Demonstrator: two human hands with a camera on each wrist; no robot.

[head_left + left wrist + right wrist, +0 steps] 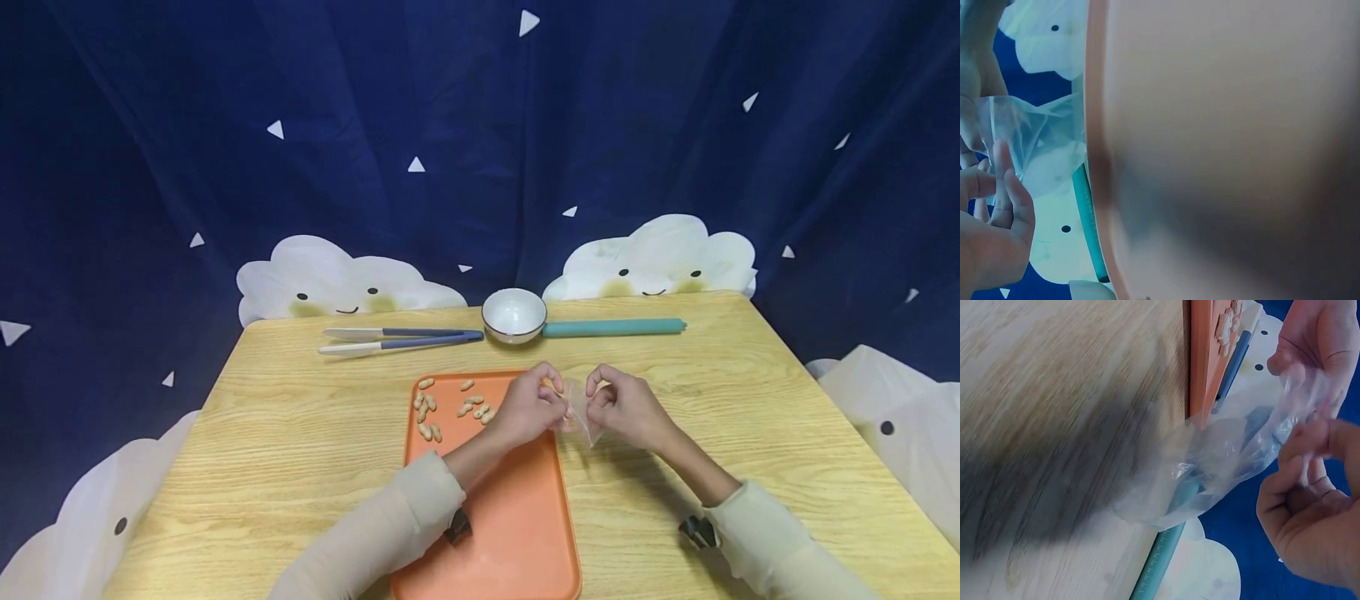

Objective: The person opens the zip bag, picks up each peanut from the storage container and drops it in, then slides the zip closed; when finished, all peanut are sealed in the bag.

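Note:
A clear plastic bag [582,414] hangs between my two hands, above the right edge of an orange tray [517,517]. My left hand [531,404] pinches one side of the bag's top, over the tray's upper right. Fingers and thumb of my right hand [628,410] pinch the other side. In the right wrist view the thin bag [1210,462] droops below both hands, with its mouth at my fingertips. Several unshelled peanuts [425,402] lie in the tray's upper left, and more peanuts [474,400] lie near my left hand.
Behind the tray stands a white bowl [514,313] with a dark rim. Blue-and-white tongs [405,340] lie left of it, and a teal stick-shaped object [615,327] lies to its right. All rest on a wooden table [300,467] before a dark blue curtain.

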